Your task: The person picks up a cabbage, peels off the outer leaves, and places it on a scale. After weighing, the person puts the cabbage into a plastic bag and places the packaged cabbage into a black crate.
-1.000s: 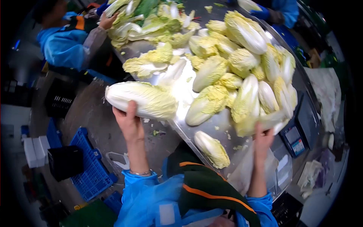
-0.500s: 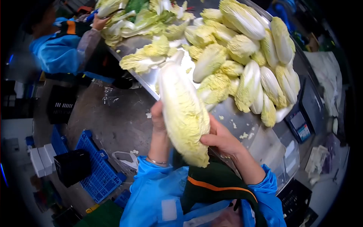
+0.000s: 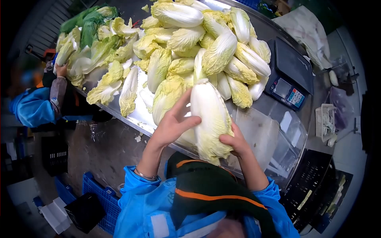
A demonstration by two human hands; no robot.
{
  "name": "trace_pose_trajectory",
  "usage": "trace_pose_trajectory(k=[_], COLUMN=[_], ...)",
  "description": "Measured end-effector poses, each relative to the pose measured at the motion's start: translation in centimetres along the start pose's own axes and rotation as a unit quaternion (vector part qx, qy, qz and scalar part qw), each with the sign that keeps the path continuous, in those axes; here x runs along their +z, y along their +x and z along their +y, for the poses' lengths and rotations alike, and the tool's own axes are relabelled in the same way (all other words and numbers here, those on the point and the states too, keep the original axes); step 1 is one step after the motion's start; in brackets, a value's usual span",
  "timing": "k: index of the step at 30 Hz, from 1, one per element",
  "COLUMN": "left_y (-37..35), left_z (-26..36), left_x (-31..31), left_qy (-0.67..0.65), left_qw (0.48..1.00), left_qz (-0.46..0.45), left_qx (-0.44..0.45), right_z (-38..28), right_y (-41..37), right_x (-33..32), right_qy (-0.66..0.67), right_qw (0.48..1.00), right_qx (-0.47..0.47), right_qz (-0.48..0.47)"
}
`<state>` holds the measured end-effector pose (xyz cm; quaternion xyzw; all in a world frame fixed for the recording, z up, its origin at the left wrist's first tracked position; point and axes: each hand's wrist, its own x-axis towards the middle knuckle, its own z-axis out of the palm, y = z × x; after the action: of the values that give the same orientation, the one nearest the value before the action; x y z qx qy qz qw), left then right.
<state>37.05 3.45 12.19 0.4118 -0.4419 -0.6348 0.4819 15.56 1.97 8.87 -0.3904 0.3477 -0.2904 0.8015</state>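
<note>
A napa cabbage with a white base and pale yellow leaf tips is held between my two hands, base end pointing away from me. My left hand is at its left side, thumb lying on the outer leaf and fingers reaching behind. Around the lower right side, my right hand grips it, thumb in front and the other fingers mostly hidden. Just beyond lies a pile of napa cabbages. Loose outer leaves rest on the metal table to the left.
A digital scale stands right of the pile. Clear plastic sheets lie at the table's near right. Black crates and a blue crate are below. At far left, a co-worker's hand touches leaves beside green netting.
My view has turned, bringing the scale and the black crates more fully into sight. The cabbage is now more upright, and my left hand's thumb shows on its side.
</note>
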Motion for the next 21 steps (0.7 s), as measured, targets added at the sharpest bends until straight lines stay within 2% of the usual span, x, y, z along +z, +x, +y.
trace_pose_trajectory(k=[6,9,12,14,15,16,17,18,19,21], left_y=[0.3,0.5,0.4,0.4,0.0,-0.3,-0.8,-1.5,-1.6,-2.4], left_z=[-0.3,-0.3,0.8,2.5,3.7,3.8,4.1,3.4,4.0,1.9], left_x=[1.7,1.6,-1.5,-5.0,-6.9,-10.1,-12.4,-14.2,-13.5,-15.7], left_qy=[0.027,0.134,0.305,0.288,0.337,0.395,0.389,0.604,0.821,0.814], left_qw=[0.998,0.99,0.947,0.926,0.912,0.899,0.894,0.775,0.506,0.512], left_qz=[0.032,0.004,-0.103,-0.189,-0.163,-0.119,0.042,0.179,0.249,0.265], left_qx=[-0.039,-0.049,-0.025,-0.157,-0.17,-0.149,-0.218,-0.057,-0.085,-0.071], right_z=[-0.1,0.1,-2.9,-5.9,-7.4,-8.8,-10.4,-12.4,-14.4,-17.1], right_y=[-1.8,-2.5,-3.3,-3.3,-3.7,-4.4,-5.1,-5.8,-6.4,-6.7], right_x=[-2.9,-4.2,-7.3,-9.5,-10.6,-11.6,-12.8,-14.8,-16.9,-22.6], right_qy=[0.033,-0.001,-0.116,-0.272,-0.344,-0.387,-0.43,-0.445,-0.458,-0.422], right_qw=[0.999,1.0,0.984,0.925,0.88,0.866,0.85,0.861,0.869,0.899], right_qx=[0.02,0.025,0.096,0.144,0.166,0.173,0.18,0.159,0.135,0.036], right_qz=[-0.005,0.0,-0.094,-0.221,-0.284,-0.265,-0.246,-0.187,-0.126,0.108])
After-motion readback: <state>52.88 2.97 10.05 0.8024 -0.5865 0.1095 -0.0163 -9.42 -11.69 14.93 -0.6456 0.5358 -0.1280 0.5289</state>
